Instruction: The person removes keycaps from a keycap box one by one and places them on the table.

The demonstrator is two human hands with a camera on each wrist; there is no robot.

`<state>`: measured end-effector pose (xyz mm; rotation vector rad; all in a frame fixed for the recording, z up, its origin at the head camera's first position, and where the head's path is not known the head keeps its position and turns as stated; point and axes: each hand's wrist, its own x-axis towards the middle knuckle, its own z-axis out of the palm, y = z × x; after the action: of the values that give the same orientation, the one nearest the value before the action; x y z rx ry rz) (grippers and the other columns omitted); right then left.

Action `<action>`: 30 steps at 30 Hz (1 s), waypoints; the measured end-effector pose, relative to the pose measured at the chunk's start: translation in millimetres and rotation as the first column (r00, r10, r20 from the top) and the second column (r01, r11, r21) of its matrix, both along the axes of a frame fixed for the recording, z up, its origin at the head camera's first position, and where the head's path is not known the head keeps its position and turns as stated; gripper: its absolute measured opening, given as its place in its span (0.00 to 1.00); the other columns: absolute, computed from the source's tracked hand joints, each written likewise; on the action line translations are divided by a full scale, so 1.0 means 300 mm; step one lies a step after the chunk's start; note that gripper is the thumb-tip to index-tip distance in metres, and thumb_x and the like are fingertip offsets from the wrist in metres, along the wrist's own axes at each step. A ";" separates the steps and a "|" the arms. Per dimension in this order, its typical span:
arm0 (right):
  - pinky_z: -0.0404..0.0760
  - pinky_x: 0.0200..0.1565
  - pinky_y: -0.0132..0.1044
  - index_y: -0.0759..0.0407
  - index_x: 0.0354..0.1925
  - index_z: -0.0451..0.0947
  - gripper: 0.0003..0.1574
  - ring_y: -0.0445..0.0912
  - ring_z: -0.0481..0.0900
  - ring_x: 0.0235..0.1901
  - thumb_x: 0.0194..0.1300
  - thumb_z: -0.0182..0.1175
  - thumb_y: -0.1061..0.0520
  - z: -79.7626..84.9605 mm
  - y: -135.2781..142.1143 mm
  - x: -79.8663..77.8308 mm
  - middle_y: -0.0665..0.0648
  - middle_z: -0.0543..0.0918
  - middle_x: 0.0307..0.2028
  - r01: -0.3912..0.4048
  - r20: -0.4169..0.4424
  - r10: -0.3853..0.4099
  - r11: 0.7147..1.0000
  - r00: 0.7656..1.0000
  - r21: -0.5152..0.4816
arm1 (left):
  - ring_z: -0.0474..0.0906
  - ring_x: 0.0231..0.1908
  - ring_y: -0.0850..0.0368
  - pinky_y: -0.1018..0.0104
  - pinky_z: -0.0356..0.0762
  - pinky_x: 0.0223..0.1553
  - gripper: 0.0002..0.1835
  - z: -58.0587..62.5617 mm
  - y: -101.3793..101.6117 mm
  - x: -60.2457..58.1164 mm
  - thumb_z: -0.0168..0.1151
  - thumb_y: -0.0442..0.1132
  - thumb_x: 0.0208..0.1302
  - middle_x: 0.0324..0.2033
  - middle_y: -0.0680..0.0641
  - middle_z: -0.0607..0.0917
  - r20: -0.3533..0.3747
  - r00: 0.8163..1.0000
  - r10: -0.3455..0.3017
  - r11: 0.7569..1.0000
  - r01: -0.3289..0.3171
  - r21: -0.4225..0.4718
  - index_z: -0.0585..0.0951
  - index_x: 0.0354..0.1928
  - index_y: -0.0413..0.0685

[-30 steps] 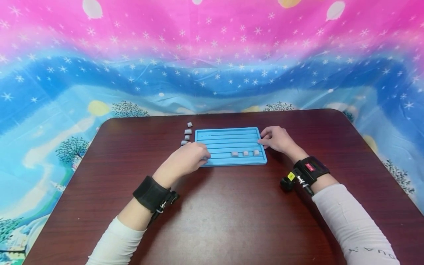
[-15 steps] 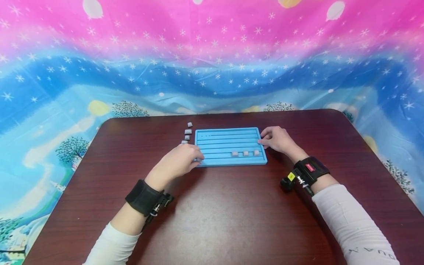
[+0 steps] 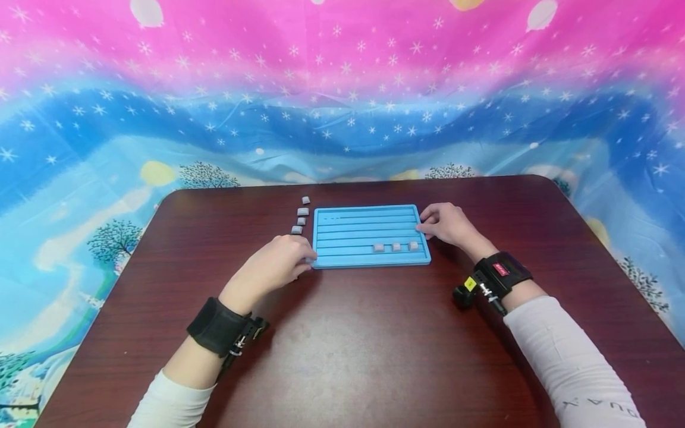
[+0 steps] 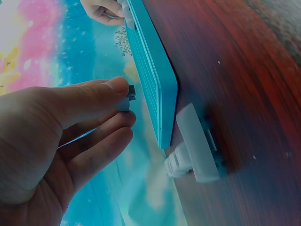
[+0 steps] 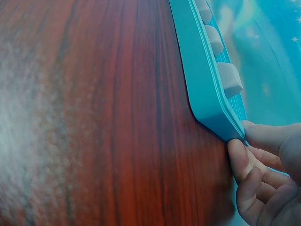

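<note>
A light-blue ridged tray (image 3: 342, 258) lies on the table, with three pale grey keycaps (image 3: 396, 246) along its lower right rows. My left hand (image 3: 273, 264) is at the tray's lower left corner. Between its thumb and fingers it pinches a small keycap (image 4: 124, 104), mostly covered by the thumb in the left wrist view. My right hand (image 3: 451, 224) grips the tray's right edge, thumb on the rim and index finger against the side, as the right wrist view shows. Several more grey keycaps (image 3: 302, 211) stand in a loose column left of the tray.
A dark reddish-brown wooden table (image 3: 364, 345) spreads around the tray, with its far edge a short way behind. Behind it hangs a printed cloth (image 3: 342, 119) in pink and blue. Both wrists wear black straps (image 3: 219, 327) with small cameras.
My left hand has drawn back to the left and toward me, from over the tray's lower left rows to its corner. The right hand and the three keycaps on the tray stay put.
</note>
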<state>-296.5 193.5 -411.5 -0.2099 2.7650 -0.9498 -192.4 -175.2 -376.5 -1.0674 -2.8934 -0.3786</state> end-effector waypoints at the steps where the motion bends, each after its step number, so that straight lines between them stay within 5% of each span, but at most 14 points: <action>1: 0.83 0.39 0.43 0.64 0.48 0.76 0.20 0.44 0.84 0.28 0.63 0.63 0.52 0.000 0.001 0.000 0.62 0.86 0.37 -0.003 0.000 0.003 1.000 1.000 0.000 | 0.76 0.33 0.63 0.68 0.80 0.38 0.07 0.001 -0.003 0.002 0.69 0.34 0.55 0.31 0.53 0.83 0.003 1.000 0.002 1.000 -0.002 -0.001 0.87 0.37 0.48; 16: 0.83 0.39 0.42 0.63 0.48 0.76 0.20 0.45 0.84 0.28 0.63 0.63 0.52 -0.002 -0.004 0.000 0.62 0.86 0.37 -0.004 0.010 0.004 1.000 1.000 -0.001 | 0.79 0.35 0.61 0.66 0.81 0.39 0.10 0.014 -0.050 0.035 0.70 0.33 0.53 0.33 0.52 0.83 0.035 0.998 0.050 0.999 -0.050 -0.002 0.88 0.39 0.47; 30: 0.82 0.40 0.43 0.63 0.48 0.76 0.20 0.44 0.85 0.28 0.63 0.63 0.51 -0.001 0.004 -0.004 0.62 0.86 0.37 -0.019 -0.002 0.019 1.000 1.000 0.005 | 0.76 0.31 0.62 0.68 0.79 0.35 0.06 0.011 -0.075 0.062 0.70 0.32 0.53 0.28 0.53 0.79 -0.055 0.998 -0.003 1.000 0.002 -0.005 0.87 0.34 0.48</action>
<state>-297.6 194.7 -411.8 -0.2351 2.7618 -0.9379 -173.9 -197.7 -373.2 -1.0648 -2.8466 -0.3362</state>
